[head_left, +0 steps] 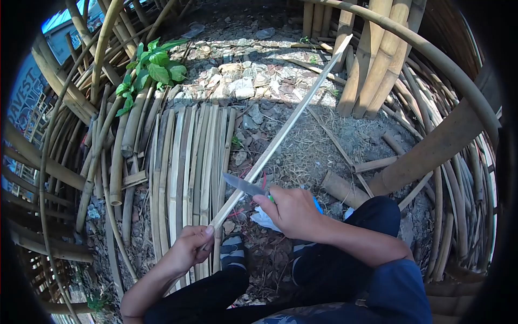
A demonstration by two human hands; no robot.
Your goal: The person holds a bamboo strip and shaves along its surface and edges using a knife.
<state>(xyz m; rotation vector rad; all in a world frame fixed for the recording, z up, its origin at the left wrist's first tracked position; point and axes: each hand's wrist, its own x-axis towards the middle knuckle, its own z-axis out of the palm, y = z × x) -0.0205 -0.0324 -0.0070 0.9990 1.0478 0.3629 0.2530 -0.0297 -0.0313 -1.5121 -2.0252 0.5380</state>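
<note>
A long pale bamboo strip slants from the lower left up to the upper right. Closed round its lower end is my left hand, thumb on top. My right hand grips a knife, whose handle is mostly hidden in the fingers. The blade points left and lies across the strip, a little above my left hand. Beneath and to the left, a row of split bamboo strips lies side by side on the ground.
Thick bamboo poles stand at the upper right. A cut bamboo piece lies near my right knee. Bundled bamboo lines both sides. A leafy green plant grows at the upper left. Rubble covers the ground ahead.
</note>
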